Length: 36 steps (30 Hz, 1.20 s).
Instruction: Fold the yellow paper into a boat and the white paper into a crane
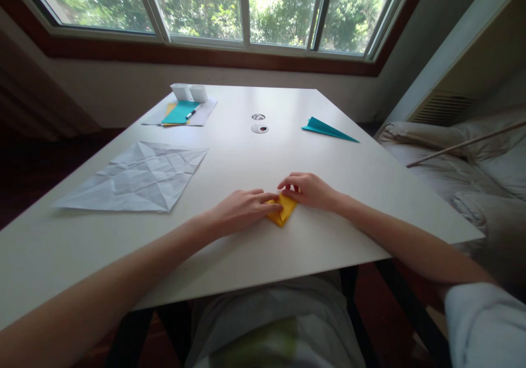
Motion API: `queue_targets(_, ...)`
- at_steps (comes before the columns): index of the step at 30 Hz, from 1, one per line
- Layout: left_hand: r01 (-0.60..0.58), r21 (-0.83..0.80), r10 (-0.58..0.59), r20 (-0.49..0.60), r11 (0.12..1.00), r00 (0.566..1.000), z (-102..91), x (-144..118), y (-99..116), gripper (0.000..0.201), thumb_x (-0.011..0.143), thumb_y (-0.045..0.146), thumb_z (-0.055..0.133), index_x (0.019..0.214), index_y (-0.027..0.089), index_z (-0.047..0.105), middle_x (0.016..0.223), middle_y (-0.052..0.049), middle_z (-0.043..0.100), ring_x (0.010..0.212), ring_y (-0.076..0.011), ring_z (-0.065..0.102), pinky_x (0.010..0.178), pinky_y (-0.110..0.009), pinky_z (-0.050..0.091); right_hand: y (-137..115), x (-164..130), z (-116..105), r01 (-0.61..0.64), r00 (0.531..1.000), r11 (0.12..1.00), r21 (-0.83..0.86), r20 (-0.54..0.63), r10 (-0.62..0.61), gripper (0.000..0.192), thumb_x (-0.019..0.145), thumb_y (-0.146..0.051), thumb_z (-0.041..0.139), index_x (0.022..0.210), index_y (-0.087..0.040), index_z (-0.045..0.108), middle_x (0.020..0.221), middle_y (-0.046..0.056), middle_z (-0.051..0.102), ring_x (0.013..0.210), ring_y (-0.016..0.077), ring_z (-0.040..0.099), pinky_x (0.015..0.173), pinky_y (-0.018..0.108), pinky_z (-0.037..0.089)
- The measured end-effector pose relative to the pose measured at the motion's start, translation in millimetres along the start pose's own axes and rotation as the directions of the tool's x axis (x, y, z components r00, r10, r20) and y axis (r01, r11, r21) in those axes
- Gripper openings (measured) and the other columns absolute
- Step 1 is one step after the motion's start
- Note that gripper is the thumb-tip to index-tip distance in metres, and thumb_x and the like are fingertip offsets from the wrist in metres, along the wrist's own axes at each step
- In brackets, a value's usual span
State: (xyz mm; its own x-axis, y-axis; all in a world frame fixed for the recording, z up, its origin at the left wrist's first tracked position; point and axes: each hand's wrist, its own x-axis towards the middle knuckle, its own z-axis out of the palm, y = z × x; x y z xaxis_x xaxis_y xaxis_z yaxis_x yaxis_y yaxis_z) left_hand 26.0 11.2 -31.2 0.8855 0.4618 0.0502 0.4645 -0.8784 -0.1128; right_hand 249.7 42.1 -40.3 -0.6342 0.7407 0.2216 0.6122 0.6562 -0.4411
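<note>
Our left hand (240, 210) and right hand (310, 190) cover most of the yellow paper (282, 210), so we cannot see its whole shape. We cannot tell what the two small round things (259, 123) are. The pen (191, 113) is too small to see well. The window (230, 6) is cut off at the top.

On the counter (230, 258), both hands rest on the folded paper (281, 210) near the front edge, a creased sheet (135, 177) lies left, cups (189, 92) far behind, a paper plane (327, 129) right.
</note>
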Motion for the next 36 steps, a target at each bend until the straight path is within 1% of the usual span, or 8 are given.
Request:
queue_targets(7,-0.008,-0.044,0.01,0.048,0.999,0.999,-9.3,-3.3,0.5,0.048,0.088,0.011,0.039,0.126,0.04,0.047,0.13,-0.001,0.05,0.088,-0.0152,0.055,0.063,-0.022,0.044,2.2,2.0,0.3,-0.139,0.99,0.99,0.015,-0.028,0.139,0.013,0.079,-0.031,0.059,0.083,-0.021,0.067,0.075,-0.001,0.06,0.061,0.0082,0.05,0.059,0.021,0.036)
queue_targets(13,-0.007,-0.107,0.015,0.07,0.994,0.997,-13.5,-4.4,3.3,0.054,0.085,0.008,0.04,0.126,0.043,0.047,0.131,-0.002,0.048,0.087,-0.0156,0.052,0.066,-0.022,0.042,10.4,3.9,-1.8,-0.19,0.982,0.982,0.019,-0.007,0.19,0.02,0.074,-0.039,0.063,0.078,-0.019,0.063,0.073,-0.001,0.057,0.062,0.0094,0.048,0.057,0.022,0.034)
queue_targets(16,-0.011,-0.141,0.023,0.082,0.99,0.996,-14.8,-4.3,4.7,0.052,0.088,0.01,0.038,0.125,0.045,0.047,0.132,-0.002,0.047,0.086,-0.0157,0.051,0.072,-0.024,0.042,15.0,4.6,-3.6,-0.195,0.981,0.981,0.003,0.017,0.195,0.022,0.071,-0.04,0.065,0.077,-0.019,0.062,0.074,0.0,0.057,0.065,0.0108,0.049,0.059,0.022,0.035)
queue_targets(21,-0.006,-0.134,0.019,0.093,0.991,0.995,-12.7,-4.9,5.0,0.055,0.087,0.009,0.037,0.127,0.046,0.044,0.135,-0.002,0.043,0.086,-0.0164,0.05,0.071,-0.025,0.041,26.3,4.9,-13.4,-0.205,0.974,0.977,-0.058,0.084,0.209,0.025,0.069,-0.043,0.067,0.076,-0.02,0.063,0.081,0.003,0.058,0.074,0.0145,0.052,0.063,0.025,0.039)
queue_targets(26,-0.002,-0.096,0.013,0.108,0.995,0.994,-10.0,-5.4,4.7,0.06,0.085,0.006,0.038,0.127,0.049,0.042,0.137,-0.002,0.042,0.089,-0.0181,0.053,0.072,-0.026,0.042,39.1,2.4,-28.9,-0.241,0.947,0.962,-0.128,0.187,0.262,0.031,0.065,-0.049,0.068,0.075,-0.02,0.065,0.082,0.005,0.057,0.077,0.0172,0.053,0.066,0.027,0.041)
queue_targets(30,-0.013,-0.106,0.024,0.1,0.994,0.995,-10.8,-7.6,3.9,0.057,0.086,0.009,0.037,0.128,0.047,0.043,0.139,-0.004,0.04,0.089,-0.0184,0.055,0.074,-0.027,0.042,42.7,-1.2,-36.8,-0.286,0.926,0.949,-0.137,0.215,0.31,0.03,0.066,-0.047,0.068,0.077,-0.019,0.064,0.082,0.005,0.057,0.075,0.0171,0.054,0.063,0.027,0.041)
queue_targets(33,0.0,-0.121,0.013,0.105,0.993,0.994,-10.5,-9.4,3.2,0.055,0.088,0.01,0.036,0.128,0.047,0.042,0.141,-0.004,0.038,0.091,-0.0189,0.056,0.074,-0.028,0.042,41.0,-3.6,-39.9,-0.251,0.94,0.963,-0.102,0.214,0.267,0.03,0.068,-0.046,0.067,0.081,-0.019,0.064,0.086,0.006,0.056,0.079,0.0175,0.054,0.066,0.028,0.043)
queue_targets(36,0.007,-0.127,0.005,0.094,0.992,0.996,-9.5,-10.6,2.2,0.054,0.088,0.011,0.035,0.128,0.046,0.042,0.141,-0.004,0.038,0.094,-0.019,0.056,0.076,-0.028,0.042,33.7,-4.9,-39.6,-0.121,0.967,0.993,-0.006,0.226,0.119,0.029,0.076,-0.043,0.061,0.093,-0.02,0.064,0.095,0.007,0.056,0.083,0.0169,0.054,0.07,0.028,0.043)
